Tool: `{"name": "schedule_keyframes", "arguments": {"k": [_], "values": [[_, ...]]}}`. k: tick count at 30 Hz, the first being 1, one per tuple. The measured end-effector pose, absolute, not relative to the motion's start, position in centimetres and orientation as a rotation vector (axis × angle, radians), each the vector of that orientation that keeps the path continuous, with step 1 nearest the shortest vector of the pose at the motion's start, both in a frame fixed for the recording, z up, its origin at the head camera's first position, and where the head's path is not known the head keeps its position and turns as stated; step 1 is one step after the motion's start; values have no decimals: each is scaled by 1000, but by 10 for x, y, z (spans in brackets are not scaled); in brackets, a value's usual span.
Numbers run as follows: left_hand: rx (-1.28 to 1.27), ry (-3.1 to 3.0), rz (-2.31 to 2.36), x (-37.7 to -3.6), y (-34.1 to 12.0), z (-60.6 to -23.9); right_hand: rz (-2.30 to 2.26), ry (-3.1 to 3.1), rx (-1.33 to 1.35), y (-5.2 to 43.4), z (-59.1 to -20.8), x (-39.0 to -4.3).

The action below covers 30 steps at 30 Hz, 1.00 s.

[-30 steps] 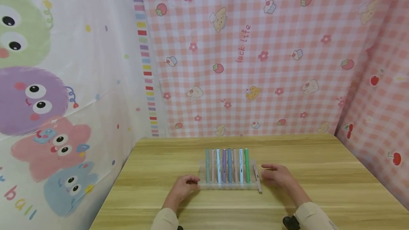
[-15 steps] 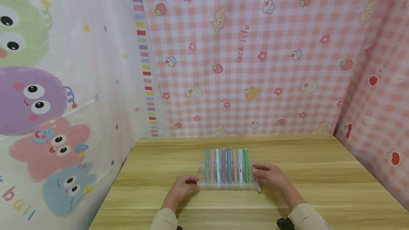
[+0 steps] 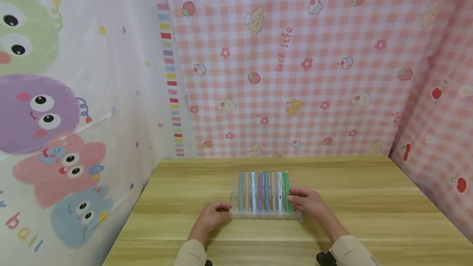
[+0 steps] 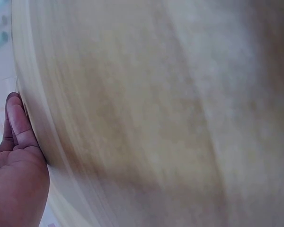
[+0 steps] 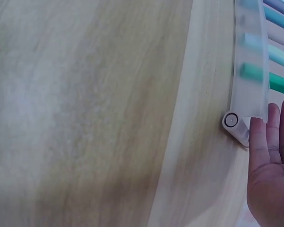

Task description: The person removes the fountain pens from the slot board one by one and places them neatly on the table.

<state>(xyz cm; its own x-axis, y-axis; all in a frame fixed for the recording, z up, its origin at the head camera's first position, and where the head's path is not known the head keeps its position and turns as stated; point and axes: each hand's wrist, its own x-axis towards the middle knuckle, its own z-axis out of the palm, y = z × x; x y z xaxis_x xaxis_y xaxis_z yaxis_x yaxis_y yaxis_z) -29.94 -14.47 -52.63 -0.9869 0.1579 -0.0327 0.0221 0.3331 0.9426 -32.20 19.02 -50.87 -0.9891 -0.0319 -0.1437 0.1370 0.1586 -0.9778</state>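
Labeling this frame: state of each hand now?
Left hand: open, fingers loosely curled at the pen rack's left end, holding nothing.
Right hand: open, straight fingers against the loose pen at the rack's right end.

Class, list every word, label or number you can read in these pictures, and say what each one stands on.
"luck life": in pink script on the pink checked backdrop cloth.
"ball": coloured letters at the lower left of the cartoon monster cloth, partly cut off.
The pens and their clear rack show no readable print.
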Motion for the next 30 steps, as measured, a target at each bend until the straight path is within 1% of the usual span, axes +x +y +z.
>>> {"name": "schedule_keyframes", "arguments": {"k": [19, 30], "values": [[163, 2429, 1760, -299, -146, -526, -1961, 2293, 148, 182, -509, -323], [147, 2431, 1756, -298, -145, -524, -1988, 2334, 118, 182, -502, -319]]}}
